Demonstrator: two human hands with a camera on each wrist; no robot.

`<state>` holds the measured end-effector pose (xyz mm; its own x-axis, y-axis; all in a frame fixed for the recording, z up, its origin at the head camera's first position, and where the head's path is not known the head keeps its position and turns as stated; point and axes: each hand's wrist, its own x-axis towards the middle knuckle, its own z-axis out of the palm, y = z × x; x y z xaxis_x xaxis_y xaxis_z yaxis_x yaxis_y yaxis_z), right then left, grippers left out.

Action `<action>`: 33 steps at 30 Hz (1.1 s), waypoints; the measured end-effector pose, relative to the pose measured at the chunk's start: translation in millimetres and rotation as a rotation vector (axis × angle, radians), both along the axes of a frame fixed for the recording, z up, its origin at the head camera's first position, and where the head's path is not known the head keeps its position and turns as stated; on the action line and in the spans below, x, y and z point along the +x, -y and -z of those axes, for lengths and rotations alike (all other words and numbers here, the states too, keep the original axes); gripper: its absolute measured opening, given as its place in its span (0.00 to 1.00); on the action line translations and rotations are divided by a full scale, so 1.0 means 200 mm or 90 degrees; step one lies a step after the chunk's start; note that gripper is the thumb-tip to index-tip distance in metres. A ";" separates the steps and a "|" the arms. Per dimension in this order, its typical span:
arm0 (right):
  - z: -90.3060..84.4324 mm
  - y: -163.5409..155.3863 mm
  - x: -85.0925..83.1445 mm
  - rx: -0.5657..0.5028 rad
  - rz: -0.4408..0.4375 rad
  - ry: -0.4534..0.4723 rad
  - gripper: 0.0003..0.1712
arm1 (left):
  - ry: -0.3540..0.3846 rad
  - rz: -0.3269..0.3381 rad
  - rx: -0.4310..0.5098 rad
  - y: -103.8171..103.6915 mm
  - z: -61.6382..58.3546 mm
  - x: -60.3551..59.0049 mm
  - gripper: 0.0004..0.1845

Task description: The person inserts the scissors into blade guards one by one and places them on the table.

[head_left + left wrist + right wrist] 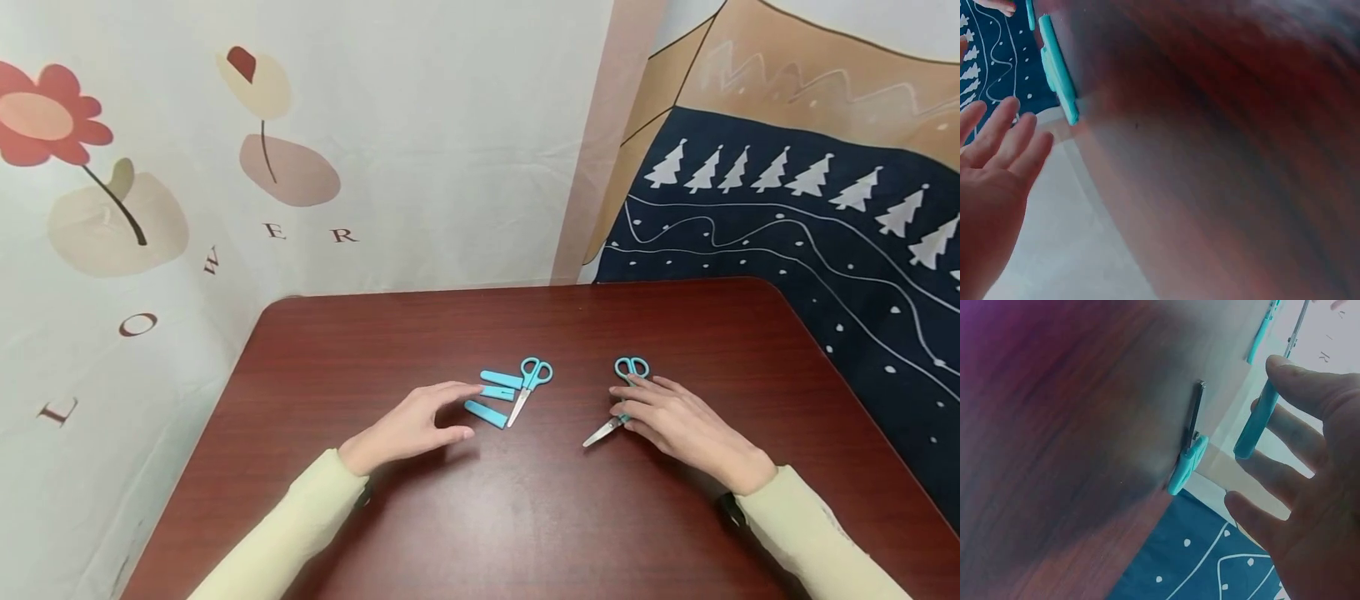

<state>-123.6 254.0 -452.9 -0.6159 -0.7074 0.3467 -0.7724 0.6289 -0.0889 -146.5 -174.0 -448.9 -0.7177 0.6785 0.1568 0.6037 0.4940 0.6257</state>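
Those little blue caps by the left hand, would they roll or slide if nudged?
The caps look flattish and lie flat on the glossy table, so they would probably slide rather than roll. Small plastic, so likely light and stiff, easily flicked by the left hand.

- Scissors [621,398] under the right hand [678,421] are showing teal handles and silver blades.
- Caps [495,393] just beyond the left hand [412,427] are showing plain teal.
- Table [525,517] is showing dark reddish-brown woodgrain.
- Sleeves [292,533] are showing pale cream.
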 end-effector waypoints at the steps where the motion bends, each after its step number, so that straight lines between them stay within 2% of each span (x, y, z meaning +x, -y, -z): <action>1: 0.00 0.00 0.01 -0.002 0.002 0.000 0.19 | 0.010 0.006 0.004 -0.01 0.01 -0.01 0.32; 8: -0.01 -0.01 0.03 -0.004 0.009 -0.002 0.21 | 0.054 0.034 -0.001 -0.04 0.03 -0.07 0.26; 14: -0.01 -0.02 0.04 -0.008 0.013 0.000 0.21 | 0.047 0.051 -0.038 -0.07 0.03 -0.11 0.23; 19: -0.02 -0.03 0.04 -0.009 0.016 0.013 0.21 | 0.032 0.079 -0.083 -0.10 0.04 -0.13 0.21; 24: -0.02 -0.03 0.04 -0.017 0.023 0.048 0.20 | -0.008 0.097 -0.123 -0.12 0.04 -0.13 0.21; 29: -0.02 -0.02 0.05 -0.019 0.029 0.056 0.19 | -0.044 0.101 -0.148 -0.15 0.05 -0.13 0.20; 33: -0.02 -0.02 0.05 -0.025 0.028 0.056 0.18 | -0.048 0.093 -0.146 -0.16 0.05 -0.13 0.16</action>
<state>-114.2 258.0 -449.0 -0.6757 -0.6658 0.3164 -0.7319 0.6571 -0.1801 -171.7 -142.5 -459.6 -0.6018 0.7979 0.0359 0.7194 0.5220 0.4583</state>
